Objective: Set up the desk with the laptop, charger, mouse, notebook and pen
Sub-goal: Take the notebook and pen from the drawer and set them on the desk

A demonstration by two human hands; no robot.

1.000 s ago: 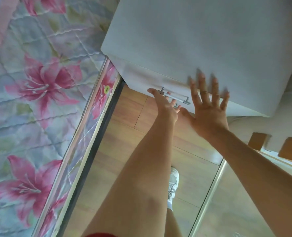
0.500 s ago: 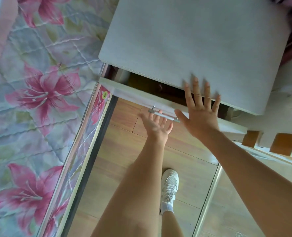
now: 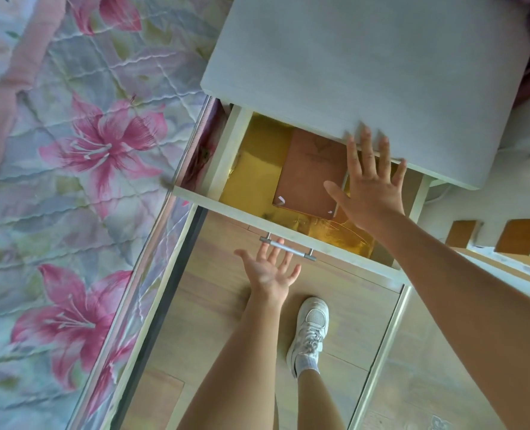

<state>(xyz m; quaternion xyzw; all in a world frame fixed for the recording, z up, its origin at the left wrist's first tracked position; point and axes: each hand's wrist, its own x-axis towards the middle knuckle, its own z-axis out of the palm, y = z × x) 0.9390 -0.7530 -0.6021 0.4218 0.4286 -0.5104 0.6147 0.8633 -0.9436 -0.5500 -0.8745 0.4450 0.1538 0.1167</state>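
Nearest, down on the pale wood floor (image 3: 220, 305): one white sneaker (image 3: 310, 328), toe toward the furniture. Just beyond it, left hand (image 3: 268, 271), palm up, with straight, spread fingers, tips against the underside of the metal handle (image 3: 288, 248); touching, not wrapped round it. Past the handle, white drawer (image 3: 229, 150), pulled well out from under the cabinet top (image 3: 366, 72) and lined inside with shiny gold paper (image 3: 251, 169). Flat on that lining, near the middle of the drawer: brown notebook (image 3: 308, 172), cover up, far end tucked beneath the overhanging top. Over the notebook's right-hand edge, right hand (image 3: 371, 193), back up, fingers splayed and relaxed, grasping nothing. Fingertips up at the front edge of the cabinet top; pressing on it or only just short of it, hard to tell. Off to the left, alongside the drawer, bed under a quilt (image 3: 71, 156) with large pink flowers.
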